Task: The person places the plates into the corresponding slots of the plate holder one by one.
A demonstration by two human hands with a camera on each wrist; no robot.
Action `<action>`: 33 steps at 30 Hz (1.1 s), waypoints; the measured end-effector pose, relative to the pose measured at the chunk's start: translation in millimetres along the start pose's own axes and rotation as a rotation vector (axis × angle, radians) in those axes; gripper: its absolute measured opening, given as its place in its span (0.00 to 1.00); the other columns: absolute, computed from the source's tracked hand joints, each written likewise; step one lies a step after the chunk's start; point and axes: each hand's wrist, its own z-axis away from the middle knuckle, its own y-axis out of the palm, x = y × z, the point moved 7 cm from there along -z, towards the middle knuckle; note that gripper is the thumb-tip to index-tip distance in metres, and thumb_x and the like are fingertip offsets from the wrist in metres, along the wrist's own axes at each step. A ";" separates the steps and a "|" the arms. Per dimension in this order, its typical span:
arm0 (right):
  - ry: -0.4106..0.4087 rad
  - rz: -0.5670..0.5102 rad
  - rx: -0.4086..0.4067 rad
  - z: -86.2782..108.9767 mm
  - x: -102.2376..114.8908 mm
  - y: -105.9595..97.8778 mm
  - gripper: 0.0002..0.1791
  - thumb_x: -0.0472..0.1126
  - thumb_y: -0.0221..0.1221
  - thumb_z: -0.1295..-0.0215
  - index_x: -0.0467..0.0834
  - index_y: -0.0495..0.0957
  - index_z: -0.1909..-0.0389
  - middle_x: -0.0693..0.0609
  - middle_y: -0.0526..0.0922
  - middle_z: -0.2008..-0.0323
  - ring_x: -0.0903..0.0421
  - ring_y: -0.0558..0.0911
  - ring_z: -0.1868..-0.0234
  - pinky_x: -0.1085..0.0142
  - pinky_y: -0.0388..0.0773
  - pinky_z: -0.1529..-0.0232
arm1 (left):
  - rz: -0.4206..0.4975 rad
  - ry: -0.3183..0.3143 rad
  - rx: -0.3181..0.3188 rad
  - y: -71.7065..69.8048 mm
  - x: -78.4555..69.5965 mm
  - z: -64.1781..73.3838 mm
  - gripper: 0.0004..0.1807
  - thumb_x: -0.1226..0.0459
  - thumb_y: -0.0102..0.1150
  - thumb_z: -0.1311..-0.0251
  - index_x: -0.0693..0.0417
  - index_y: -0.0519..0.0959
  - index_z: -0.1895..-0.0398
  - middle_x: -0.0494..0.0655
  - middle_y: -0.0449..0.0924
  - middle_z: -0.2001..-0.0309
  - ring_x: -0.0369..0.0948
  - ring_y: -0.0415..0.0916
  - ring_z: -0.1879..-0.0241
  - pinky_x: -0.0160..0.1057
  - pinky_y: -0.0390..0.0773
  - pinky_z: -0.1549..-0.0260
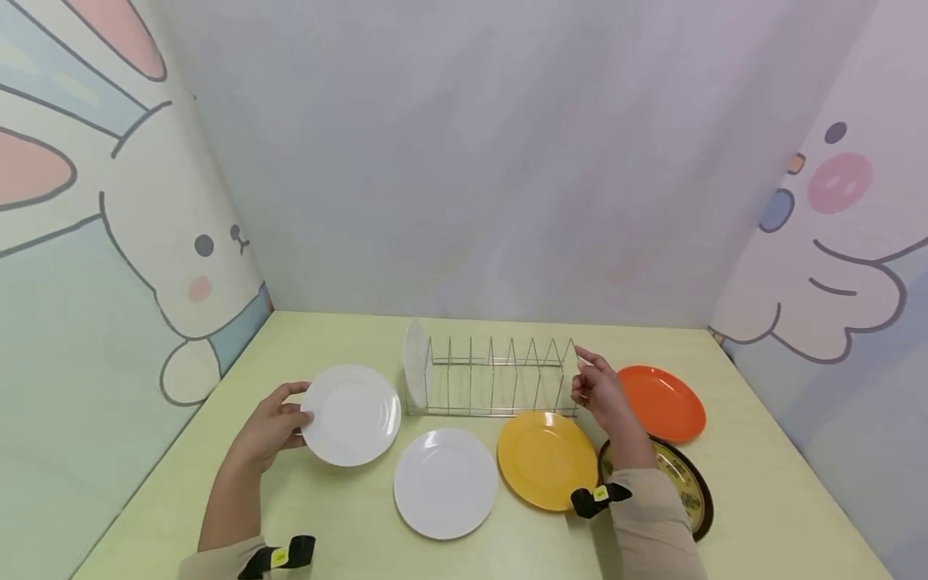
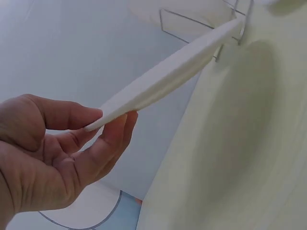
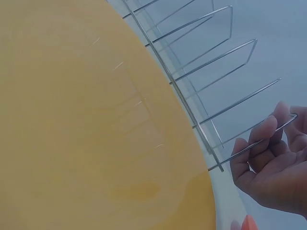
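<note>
My left hand (image 1: 274, 423) pinches the left rim of a white plate (image 1: 351, 415), thumb on the upper face and fingers beneath. In the left wrist view this plate (image 2: 168, 72) is tilted above the table, its shadow cast below. A wire dish rack (image 1: 491, 413) stands at the back, with another white plate (image 1: 416, 364) upright in its left end. At the rack's right end, my right hand (image 1: 600, 392) grips the last wire loop. The right wrist view shows the fingers (image 3: 263, 130) curled at that wire.
A third white plate (image 1: 445, 483) lies in front of the rack, beside a yellow plate (image 1: 547, 461). To the right are an orange plate (image 1: 661, 403) and a dark-rimmed patterned plate (image 1: 685, 483), partly hidden by the right forearm. A wall (image 1: 464, 161) rises behind the pale table (image 1: 768, 483).
</note>
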 end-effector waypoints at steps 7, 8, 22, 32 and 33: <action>0.009 0.006 0.007 4.6 -0.3 -0.5 0.26 0.43 0.42 0.25 0.46 0.52 0.29 0.50 0.71 0.78 0.55 0.71 0.78 0.61 0.72 0.65 | 0.057 0.017 -0.041 10.4 -1.7 11.8 0.29 0.76 0.45 0.37 0.61 0.53 0.34 0.63 0.71 0.57 0.45 0.78 0.66 0.41 0.80 0.69; 0.012 0.005 0.005 4.6 -0.4 -0.2 0.26 0.43 0.42 0.25 0.46 0.53 0.29 0.50 0.71 0.78 0.55 0.71 0.78 0.61 0.72 0.65 | 0.062 0.017 -0.048 11.2 -2.2 13.2 0.29 0.76 0.45 0.37 0.60 0.52 0.33 0.63 0.71 0.57 0.45 0.78 0.66 0.41 0.80 0.68; 0.014 0.033 -0.019 6.4 2.2 -0.8 0.26 0.43 0.43 0.26 0.47 0.53 0.30 0.49 0.71 0.78 0.55 0.72 0.78 0.59 0.72 0.65 | 0.229 0.021 -0.289 16.6 -21.5 35.9 0.32 0.76 0.45 0.37 0.54 0.50 0.31 0.61 0.65 0.54 0.37 0.77 0.66 0.37 0.80 0.67; 0.026 0.034 -0.040 8.1 2.3 -1.0 0.26 0.44 0.43 0.26 0.47 0.53 0.29 0.49 0.71 0.78 0.55 0.72 0.78 0.58 0.72 0.64 | 0.414 0.037 -0.486 30.0 -20.9 56.2 0.32 0.78 0.46 0.38 0.49 0.54 0.34 0.58 0.63 0.53 0.38 0.76 0.63 0.35 0.79 0.66; 0.025 0.036 -0.038 8.0 1.6 -1.1 0.26 0.44 0.43 0.26 0.47 0.53 0.29 0.49 0.71 0.77 0.55 0.72 0.78 0.58 0.72 0.64 | 0.435 0.043 -0.504 32.2 -20.1 58.6 0.31 0.79 0.46 0.39 0.49 0.54 0.34 0.58 0.63 0.53 0.39 0.76 0.63 0.36 0.79 0.66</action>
